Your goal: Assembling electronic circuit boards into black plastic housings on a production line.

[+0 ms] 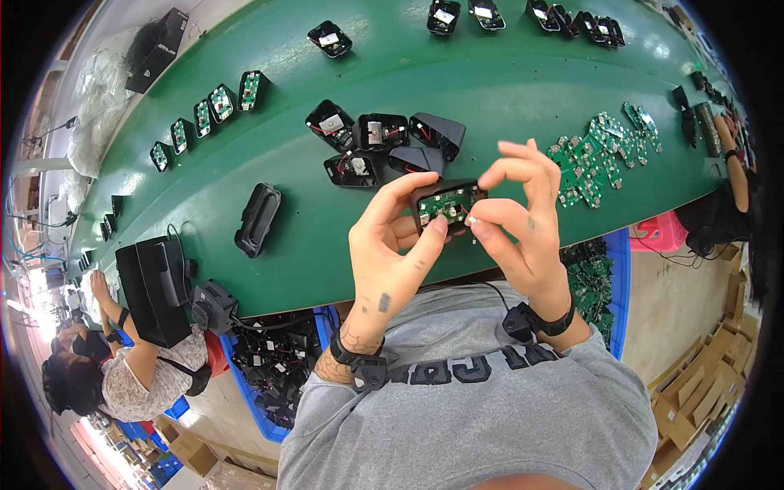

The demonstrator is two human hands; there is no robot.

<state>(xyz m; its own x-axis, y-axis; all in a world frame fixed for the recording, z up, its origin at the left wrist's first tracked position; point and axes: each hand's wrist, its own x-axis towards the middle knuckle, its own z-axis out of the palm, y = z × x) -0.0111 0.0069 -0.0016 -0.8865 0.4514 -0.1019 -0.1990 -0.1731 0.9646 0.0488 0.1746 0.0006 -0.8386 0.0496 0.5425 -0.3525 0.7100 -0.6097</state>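
Note:
My left hand [398,245] is wrapped round a black plastic housing [418,196], its thumb on the green circuit board [447,204] that sits inside. At the housing's right end, my right hand [523,220] pinches a small white connector [471,220] between thumb and forefinger, its other fingers raised. A short red wire shows beside the pinch. Whether the connector is plugged into the board I cannot tell. Just beyond my hands lie several open black housings [381,131] with red wires inside. Loose green circuit boards [600,155] are heaped to the right.
An empty black shell [258,219] lies on the green table [327,269] at left. Housings with boards [221,104] stand in a row farther off. Blue bins of black parts [273,367] and boards [592,282] flank me. Co-workers sit at left [147,376] and right [727,204].

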